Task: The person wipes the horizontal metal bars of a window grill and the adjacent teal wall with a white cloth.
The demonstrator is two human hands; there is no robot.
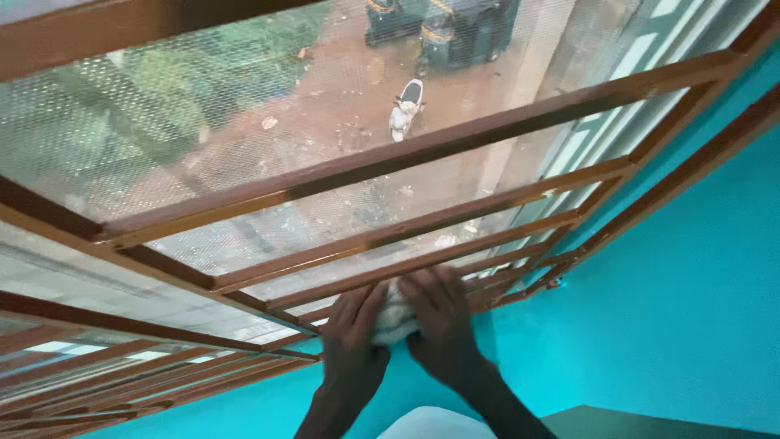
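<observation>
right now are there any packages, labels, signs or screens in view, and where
None in view: no package, label, sign or display screen.
Only a wire mesh behind the brown window bars, a turquoise wall, and both hands, left hand and right hand, on a pale cloth.

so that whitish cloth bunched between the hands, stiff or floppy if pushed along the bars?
Likely floppy: the cloth is crumpled into a wad between the left hand and right hand. Probably light for its size, since it looks like soft fabric. It may snag rather than slide, pressed as it is against the brown window bars.
</observation>
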